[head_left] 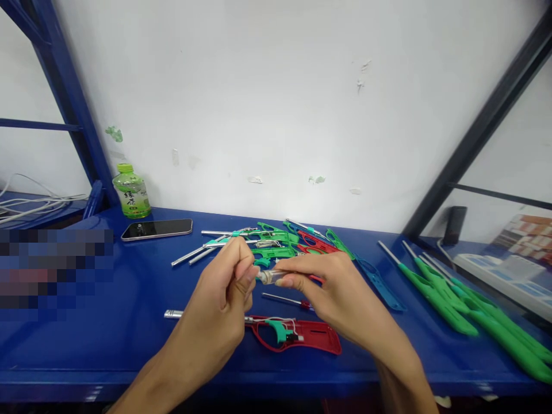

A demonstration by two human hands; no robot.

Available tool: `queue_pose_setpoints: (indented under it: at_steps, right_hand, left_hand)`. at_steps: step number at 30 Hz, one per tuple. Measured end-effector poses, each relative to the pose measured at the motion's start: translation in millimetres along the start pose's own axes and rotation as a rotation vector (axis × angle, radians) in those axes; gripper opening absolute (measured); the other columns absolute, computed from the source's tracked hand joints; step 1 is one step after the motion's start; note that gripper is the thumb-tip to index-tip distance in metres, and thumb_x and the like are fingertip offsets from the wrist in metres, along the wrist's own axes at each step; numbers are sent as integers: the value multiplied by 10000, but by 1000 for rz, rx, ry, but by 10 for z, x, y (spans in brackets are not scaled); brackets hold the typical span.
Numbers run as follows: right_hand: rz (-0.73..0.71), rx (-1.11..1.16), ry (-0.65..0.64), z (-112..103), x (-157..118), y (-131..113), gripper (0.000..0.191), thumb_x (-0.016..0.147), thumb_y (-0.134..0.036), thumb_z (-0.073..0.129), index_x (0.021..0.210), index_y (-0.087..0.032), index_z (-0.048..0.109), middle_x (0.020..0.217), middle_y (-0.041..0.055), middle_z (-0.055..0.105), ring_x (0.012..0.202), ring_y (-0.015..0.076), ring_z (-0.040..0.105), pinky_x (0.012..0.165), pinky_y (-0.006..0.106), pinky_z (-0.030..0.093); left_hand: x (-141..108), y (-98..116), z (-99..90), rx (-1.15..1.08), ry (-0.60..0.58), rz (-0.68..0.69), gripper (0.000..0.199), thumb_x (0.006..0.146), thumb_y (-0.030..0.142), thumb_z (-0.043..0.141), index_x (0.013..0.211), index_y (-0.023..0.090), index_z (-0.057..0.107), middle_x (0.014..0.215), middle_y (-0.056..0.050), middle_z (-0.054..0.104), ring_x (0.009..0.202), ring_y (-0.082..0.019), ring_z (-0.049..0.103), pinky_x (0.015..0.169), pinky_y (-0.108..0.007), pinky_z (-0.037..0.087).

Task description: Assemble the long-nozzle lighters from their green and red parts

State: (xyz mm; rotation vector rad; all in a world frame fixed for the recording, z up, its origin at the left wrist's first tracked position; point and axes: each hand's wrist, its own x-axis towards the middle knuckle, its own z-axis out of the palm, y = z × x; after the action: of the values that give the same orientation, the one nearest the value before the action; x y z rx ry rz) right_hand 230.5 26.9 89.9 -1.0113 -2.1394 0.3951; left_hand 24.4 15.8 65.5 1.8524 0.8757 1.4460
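A small clear cylinder with a white end (271, 277) is held between my two hands above the blue table (129, 345). The thumb and fingers of my right hand (323, 282) pinch its clear body from the right. My left hand (230, 282) has its fingers curled and pressed together at the white end; what lies inside them is hidden. Below both hands lies an open red lighter half (319, 336) with a teal trigger (278, 331), thin wires and a metal tube (173, 314) pointing left. Behind it is a screwdriver (284, 299), partly covered by my right hand.
Green and red lighter parts with metal tubes (276, 236) are piled behind my hands, beside a blue shell (382, 284). Several green lighters (440, 293) lie at right. A phone (157, 229) and green-capped bottle (131, 192) occupy the back left. Blue posts flank the table.
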Motion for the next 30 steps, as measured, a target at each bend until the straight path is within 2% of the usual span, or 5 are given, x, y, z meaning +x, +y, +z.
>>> queue_pose_setpoints:
  at_steps: [6,12,21,26,30]
  right_hand:
    - [5,-34,28,25,-19,-40,223,1014,-140,706,1089,-263,876,988,-23,885,710,170,776,693,300,546]
    - [-9,-38,18,5,15,-15,187,1017,-159,725,1076,-257,873,1006,-16,887,801,185,816,761,304,592]
    - [-88,-22,261,52,70,-25,141,915,-183,871,991,-298,841,965,-28,867,854,214,816,852,351,647]
    - [-112,-39,259,64,70,-29,141,910,-162,873,976,-272,816,949,-31,854,840,184,799,832,312,639]
    - [-123,-44,240,28,50,-41,112,935,-185,855,1001,-264,814,969,-28,855,844,177,796,826,302,630]
  left_hand:
    - [-5,41,-9,39,37,69,373,1136,239,461,792,255,318,734,88,347,493,-63,412,430,-189,358]
    - [21,18,9,83,30,83,348,1142,246,430,802,250,355,768,76,383,513,-65,439,457,-202,388]
    - [35,77,-53,-289,-16,-268,306,1077,450,613,910,261,438,594,125,404,450,-64,312,399,-145,309]
    - [34,22,-76,-510,-56,-359,281,1036,398,668,914,261,456,619,110,457,453,-63,298,366,-127,303]
    - [66,29,-88,-452,-54,-412,235,1027,405,647,938,265,480,693,86,530,460,-78,384,362,-160,328]
